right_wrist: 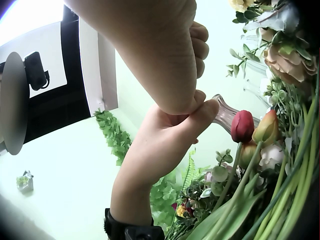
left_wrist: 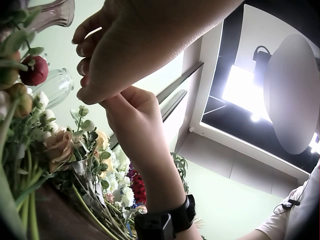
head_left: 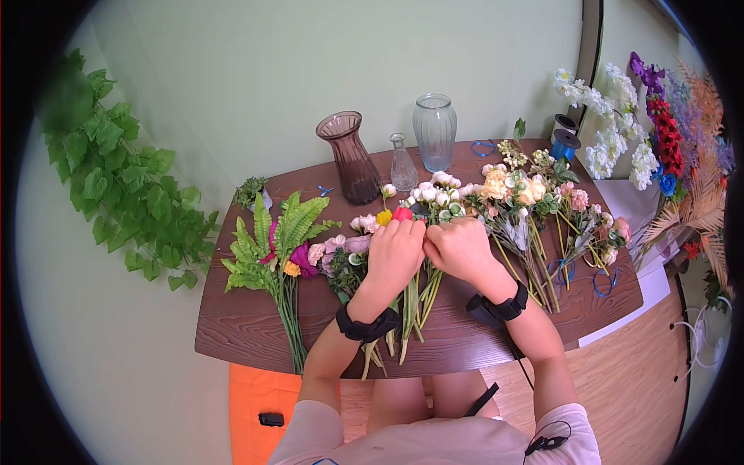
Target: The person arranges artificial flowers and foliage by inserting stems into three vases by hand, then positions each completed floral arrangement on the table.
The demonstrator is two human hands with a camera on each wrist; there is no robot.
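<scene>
My left hand (head_left: 395, 252) and right hand (head_left: 463, 249) meet above the flowers near the middle of the table. Both have curled fingers, with thumbs and forefingers close together; no held thing shows between them. In the right wrist view my left thumb (right_wrist: 202, 116) reaches to the right hand (right_wrist: 192, 65). Beside the hands stand a red tulip (right_wrist: 242, 126) and an orange-yellow tulip (right_wrist: 266, 127) on green stems. A peach rose (left_wrist: 59, 149) and white blooms lie close by in the left wrist view. In the head view, long stems (head_left: 411, 318) run out below the hands.
A purple vase (head_left: 353, 159), a small clear bottle (head_left: 403, 167) and a tall clear vase (head_left: 435, 132) stand at the back. Fern bunches (head_left: 267, 240) lie left, peach roses (head_left: 511, 186) right. Ribbon spools (head_left: 565, 145) and blue ribbon loops (head_left: 604, 282) are at the right.
</scene>
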